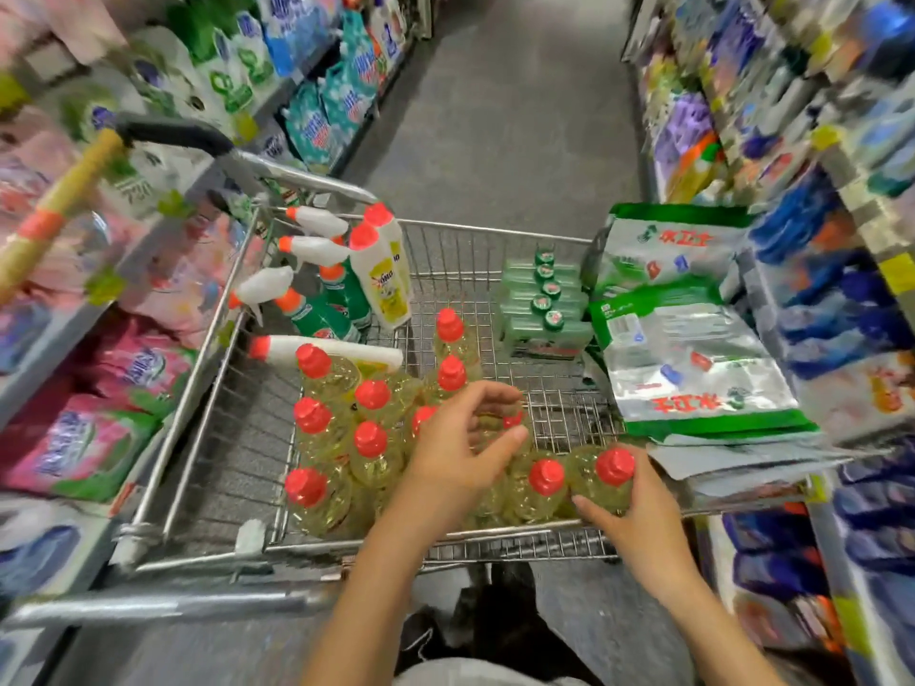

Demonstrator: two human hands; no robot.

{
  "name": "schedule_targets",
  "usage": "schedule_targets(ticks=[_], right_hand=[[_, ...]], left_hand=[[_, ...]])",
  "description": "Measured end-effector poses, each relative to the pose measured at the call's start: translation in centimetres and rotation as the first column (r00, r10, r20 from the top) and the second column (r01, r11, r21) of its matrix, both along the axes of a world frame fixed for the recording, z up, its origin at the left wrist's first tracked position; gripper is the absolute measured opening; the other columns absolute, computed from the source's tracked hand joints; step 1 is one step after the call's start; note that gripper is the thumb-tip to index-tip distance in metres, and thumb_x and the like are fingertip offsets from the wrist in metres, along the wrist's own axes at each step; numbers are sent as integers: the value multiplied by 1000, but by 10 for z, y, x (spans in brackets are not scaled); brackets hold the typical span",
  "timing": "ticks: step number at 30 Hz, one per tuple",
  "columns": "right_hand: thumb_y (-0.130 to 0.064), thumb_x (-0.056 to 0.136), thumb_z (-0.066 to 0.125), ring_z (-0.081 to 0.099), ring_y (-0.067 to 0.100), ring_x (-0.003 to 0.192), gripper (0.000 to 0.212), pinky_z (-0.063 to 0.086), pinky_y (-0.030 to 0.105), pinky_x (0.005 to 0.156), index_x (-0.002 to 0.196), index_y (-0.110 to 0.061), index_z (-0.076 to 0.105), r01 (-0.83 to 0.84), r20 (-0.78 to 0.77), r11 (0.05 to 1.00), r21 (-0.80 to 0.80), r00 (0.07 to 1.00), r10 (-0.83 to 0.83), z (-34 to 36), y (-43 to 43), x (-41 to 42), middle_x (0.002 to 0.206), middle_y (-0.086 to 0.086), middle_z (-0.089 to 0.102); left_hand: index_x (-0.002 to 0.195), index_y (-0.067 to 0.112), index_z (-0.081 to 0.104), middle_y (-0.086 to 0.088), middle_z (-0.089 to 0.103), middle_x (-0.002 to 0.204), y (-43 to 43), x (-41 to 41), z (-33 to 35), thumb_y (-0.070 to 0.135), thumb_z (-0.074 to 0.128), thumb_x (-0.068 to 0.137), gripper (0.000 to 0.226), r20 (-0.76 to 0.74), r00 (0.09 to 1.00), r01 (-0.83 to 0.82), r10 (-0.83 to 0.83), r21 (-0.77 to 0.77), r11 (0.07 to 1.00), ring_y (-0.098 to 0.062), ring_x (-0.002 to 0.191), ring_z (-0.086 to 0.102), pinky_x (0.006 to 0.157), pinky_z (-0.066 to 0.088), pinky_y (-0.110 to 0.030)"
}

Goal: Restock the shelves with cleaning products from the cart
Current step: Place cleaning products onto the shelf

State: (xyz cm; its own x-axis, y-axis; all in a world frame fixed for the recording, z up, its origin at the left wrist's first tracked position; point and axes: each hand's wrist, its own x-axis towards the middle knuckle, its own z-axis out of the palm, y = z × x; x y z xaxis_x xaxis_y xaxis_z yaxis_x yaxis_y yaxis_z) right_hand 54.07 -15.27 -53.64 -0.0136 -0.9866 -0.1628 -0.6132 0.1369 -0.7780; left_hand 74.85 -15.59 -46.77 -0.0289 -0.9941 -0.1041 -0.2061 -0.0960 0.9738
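A wire shopping cart (pixel 208 388) stands in the aisle below me. Several yellow bottles with red caps (pixel 341 438) fill its near half. My right hand (pixel 638 507) grips the nearest right one, a yellow red-capped bottle (pixel 614 472), at the cart's near rim. My left hand (pixel 460 453) hovers over the middle bottles with fingers loosely curved around another bottle's red cap (pixel 512 420); a firm grip is not plain. Green spray bottles (pixel 322 309), white bottles (pixel 381 274) and green packs (pixel 544 309) lie farther in.
Green-and-silver bags (pixel 688 349) lie stacked on the cart's right edge. Stocked shelves line the left (pixel 124 368) and the right (pixel 841 289). A broom handle (pixel 59 205) leans at the left. Grey aisle floor (pixel 505 116) stretches ahead.
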Motion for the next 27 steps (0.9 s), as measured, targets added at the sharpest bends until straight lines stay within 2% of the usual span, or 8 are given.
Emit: schedule_targets(ticks=[3, 7, 11, 15, 18, 22, 24, 27], right_hand=[[-8, 68, 85, 60, 13, 90, 48, 40, 10, 70, 104, -21, 57, -18, -3, 999, -28, 1000, 18, -3, -9, 0, 93, -10, 62], [-14, 69, 86, 61, 9, 85, 44, 42, 20, 71, 96, -32, 56, -13, 17, 993, -114, 1000, 15, 6, -23, -1, 88, -17, 63], [-19, 67, 87, 63, -6, 81, 46, 49, 16, 73, 92, -41, 55, -22, 115, 978, -209, 992, 47, 39, -46, -5, 85, -21, 67], [-40, 61, 83, 64, -4, 85, 49, 49, 10, 75, 99, -51, 55, -17, 225, 931, -364, 969, 106, 95, -64, 0, 95, -28, 66], [-47, 57, 79, 66, 0, 88, 51, 51, 15, 78, 103, -44, 58, -21, 328, 897, -441, 927, 183, 137, -77, 4, 97, -22, 68], [-43, 56, 80, 69, 7, 90, 58, 55, 20, 77, 110, -30, 62, -29, 447, 865, -501, 847, 287, 182, -96, 9, 99, -11, 73], [-40, 58, 84, 69, 9, 94, 59, 55, 21, 78, 111, -29, 63, -43, 486, 852, -521, 805, 338, 199, -102, 12, 102, -7, 73], [-34, 64, 84, 69, 11, 96, 46, 55, 21, 76, 107, -35, 65, -39, 546, 836, -548, 740, 393, 213, -105, 22, 104, -5, 73]], left_hand=[[104, 34, 58, 13, 62, 107, -13, -8, 3, 13, 67, 87, 28, 40, 999, 20, -21, 26, 999, -1, 97, 61, 89, 52, -25], [103, 34, 58, 13, 63, 107, -31, -13, 8, 8, 64, 88, 30, 73, 997, 15, -16, 16, 1000, -1, 95, 62, 88, 52, -24], [108, 37, 57, 17, 62, 113, -39, -18, 8, 10, 64, 89, 34, 84, 996, 21, -22, 8, 1000, 5, 103, 59, 95, 49, -24], [113, 45, 53, 19, 58, 123, -48, -24, 12, 16, 72, 84, 45, 79, 995, 60, -60, 4, 998, 6, 114, 53, 105, 44, -30], [125, 49, 46, 23, 48, 134, -56, -25, 21, 28, 77, 78, 60, 108, 992, 68, -63, -45, 997, 10, 123, 44, 109, 38, -27], [129, 49, 40, 25, 48, 134, -66, -24, 47, 43, 79, 70, 71, 106, 992, 79, -63, -153, 985, 11, 122, 44, 99, 37, -12], [121, 52, 43, 26, 57, 122, -68, -25, 62, 35, 80, 73, 63, 34, 997, 76, -71, -196, 978, 11, 113, 52, 90, 42, -7], [110, 43, 53, 25, 68, 103, -68, -28, 80, 19, 79, 76, 49, -76, 994, 53, -76, -272, 961, 7, 95, 64, 75, 48, -7]])
